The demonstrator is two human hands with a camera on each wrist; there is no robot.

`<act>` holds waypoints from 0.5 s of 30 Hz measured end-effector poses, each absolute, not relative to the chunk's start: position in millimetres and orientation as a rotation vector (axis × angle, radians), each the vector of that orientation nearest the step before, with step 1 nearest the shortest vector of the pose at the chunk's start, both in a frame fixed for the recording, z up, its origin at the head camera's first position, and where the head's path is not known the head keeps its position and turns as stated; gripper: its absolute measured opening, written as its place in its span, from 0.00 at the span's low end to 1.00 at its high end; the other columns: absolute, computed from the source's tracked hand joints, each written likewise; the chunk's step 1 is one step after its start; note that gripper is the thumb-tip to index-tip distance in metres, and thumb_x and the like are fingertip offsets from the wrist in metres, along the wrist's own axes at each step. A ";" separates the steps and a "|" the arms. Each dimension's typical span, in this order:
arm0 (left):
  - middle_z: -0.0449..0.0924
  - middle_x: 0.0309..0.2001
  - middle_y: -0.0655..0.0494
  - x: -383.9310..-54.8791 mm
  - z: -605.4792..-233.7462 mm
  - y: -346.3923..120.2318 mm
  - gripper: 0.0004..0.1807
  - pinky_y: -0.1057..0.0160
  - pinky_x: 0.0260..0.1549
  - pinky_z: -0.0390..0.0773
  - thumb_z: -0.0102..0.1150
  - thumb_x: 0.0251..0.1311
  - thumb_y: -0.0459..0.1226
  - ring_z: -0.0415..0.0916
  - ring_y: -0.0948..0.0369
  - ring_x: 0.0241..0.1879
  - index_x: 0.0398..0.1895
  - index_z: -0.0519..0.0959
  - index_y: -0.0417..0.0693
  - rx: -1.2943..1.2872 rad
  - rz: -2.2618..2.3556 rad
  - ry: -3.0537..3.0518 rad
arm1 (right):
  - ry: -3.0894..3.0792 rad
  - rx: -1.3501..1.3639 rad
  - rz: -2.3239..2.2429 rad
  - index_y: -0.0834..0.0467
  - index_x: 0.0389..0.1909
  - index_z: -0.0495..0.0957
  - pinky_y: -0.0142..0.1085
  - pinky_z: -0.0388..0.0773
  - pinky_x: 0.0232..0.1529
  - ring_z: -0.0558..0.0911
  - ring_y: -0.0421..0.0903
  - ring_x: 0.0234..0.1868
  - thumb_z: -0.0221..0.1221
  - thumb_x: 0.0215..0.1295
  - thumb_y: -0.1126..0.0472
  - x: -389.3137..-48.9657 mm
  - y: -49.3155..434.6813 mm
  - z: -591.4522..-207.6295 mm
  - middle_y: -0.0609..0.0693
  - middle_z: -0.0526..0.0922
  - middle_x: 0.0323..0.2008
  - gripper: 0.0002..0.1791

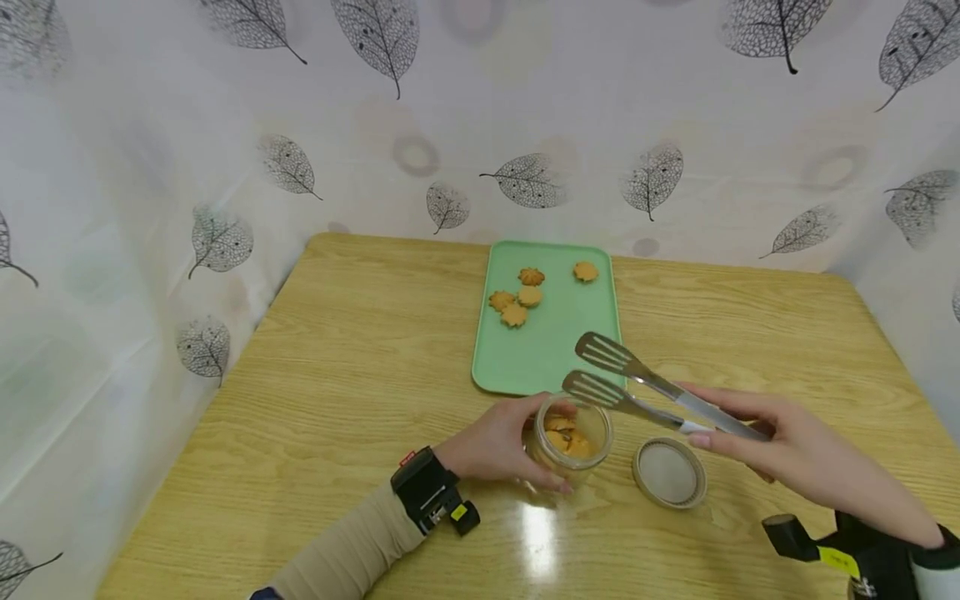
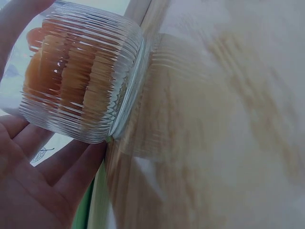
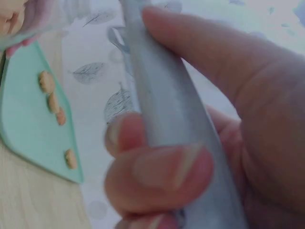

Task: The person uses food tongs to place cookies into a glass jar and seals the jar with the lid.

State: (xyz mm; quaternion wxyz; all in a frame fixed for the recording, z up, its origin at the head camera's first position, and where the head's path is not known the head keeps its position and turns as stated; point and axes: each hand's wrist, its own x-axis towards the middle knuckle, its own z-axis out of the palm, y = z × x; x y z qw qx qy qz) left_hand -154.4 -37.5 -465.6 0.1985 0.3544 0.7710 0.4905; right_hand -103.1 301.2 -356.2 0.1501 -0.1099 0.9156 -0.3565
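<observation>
My left hand [image 1: 510, 440] holds a ribbed glass jar [image 1: 573, 433] from its left side, fingers and thumb around the wall. Inside the jar lie several golden cookies [image 2: 71, 71]. In my right hand [image 1: 780, 429] is a pair of metal serving tongs [image 1: 645, 392], gripped by the handles. The tongs' slotted tips stand apart, point left, and hold nothing. One tip overlaps the jar's rim in the head view, the other the near right part of the green tray [image 1: 558, 350]. In the right wrist view, fingers wrap the grey tong handle [image 3: 167, 95].
Several flower-shaped cookies [image 1: 514, 314] sit on the tray's far left, and one cookie [image 1: 585, 272] near its far right corner. A round lid [image 1: 670, 472] lies on the wooden table [image 1: 360, 333] right of the jar. A leaf-patterned curtain [image 1: 525, 108] borders the table's back.
</observation>
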 end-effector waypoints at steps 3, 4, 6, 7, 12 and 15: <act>0.76 0.67 0.64 -154.2 -465.3 -38.1 0.47 0.63 0.66 0.73 0.82 0.42 0.51 0.71 0.67 0.65 0.70 0.71 0.60 0.981 1.375 2.149 | 2.666 -0.241 -1.033 0.52 0.79 0.64 0.37 0.66 0.12 0.65 0.42 0.13 0.59 0.73 0.48 -123.9 299.7 -361.6 0.56 0.77 0.34 0.36; 0.77 0.67 0.64 -154.1 -465.2 -38.2 0.47 0.63 0.66 0.73 0.82 0.42 0.51 0.71 0.67 0.66 0.69 0.71 0.60 0.979 1.375 2.150 | 2.691 -0.214 -1.013 0.51 0.79 0.63 0.37 0.66 0.13 0.66 0.43 0.14 0.58 0.73 0.45 -131.6 299.2 -364.5 0.56 0.76 0.32 0.37; 0.77 0.66 0.64 -154.0 -465.2 -38.4 0.47 0.63 0.66 0.73 0.82 0.41 0.51 0.71 0.67 0.65 0.69 0.72 0.60 0.979 1.372 2.155 | 2.750 -0.174 -0.963 0.51 0.80 0.62 0.37 0.65 0.13 0.67 0.43 0.15 0.57 0.71 0.39 -148.0 297.6 -373.1 0.55 0.75 0.28 0.41; 0.77 0.66 0.64 -153.9 -465.1 -38.4 0.47 0.63 0.66 0.73 0.82 0.41 0.51 0.71 0.67 0.65 0.69 0.72 0.60 0.979 1.374 2.154 | 2.780 -0.156 -0.935 0.52 0.80 0.62 0.37 0.65 0.14 0.68 0.44 0.15 0.56 0.70 0.36 -156.6 296.6 -377.7 0.55 0.75 0.27 0.42; 0.77 0.66 0.63 -154.3 -465.0 -37.8 0.47 0.62 0.66 0.73 0.82 0.41 0.50 0.71 0.67 0.65 0.69 0.72 0.60 0.971 1.382 2.143 | 2.918 -0.144 -0.823 0.58 0.78 0.64 0.37 0.64 0.15 0.69 0.45 0.16 0.53 0.68 0.31 -201.5 290.9 -399.8 0.52 0.72 0.19 0.47; 0.77 0.66 0.64 -154.3 -464.9 -37.4 0.47 0.62 0.66 0.73 0.82 0.41 0.51 0.71 0.68 0.65 0.69 0.72 0.61 0.968 1.378 2.144 | 2.982 -0.165 -0.771 0.61 0.76 0.66 0.38 0.61 0.16 0.65 0.45 0.16 0.54 0.69 0.32 -224.9 286.6 -407.7 0.48 0.66 0.15 0.46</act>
